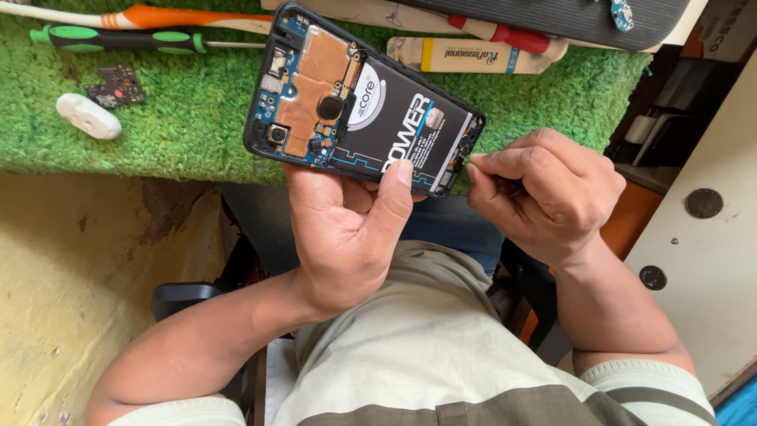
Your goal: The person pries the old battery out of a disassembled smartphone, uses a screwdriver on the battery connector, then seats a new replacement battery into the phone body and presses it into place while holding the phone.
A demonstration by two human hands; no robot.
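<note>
My left hand (347, 229) holds an opened smartphone (359, 102) with its back cover off, thumb pressed on the black battery. The phone's copper-coloured shield, blue circuit board and camera module are exposed. My right hand (544, 193) is closed around a thin dark tool, probably tweezers (505, 183), whose tip touches the phone's lower edge near the bottom board. Most of the tool is hidden inside my fist.
A green fuzzy mat (181, 118) covers the bench. On it lie a green-handled screwdriver (118, 39), an orange-handled tool (158, 16), a small circuit board (117, 85), a white oblong piece (88, 116) and a red-handled screwdriver (512, 35). A white panel (710, 260) stands at right.
</note>
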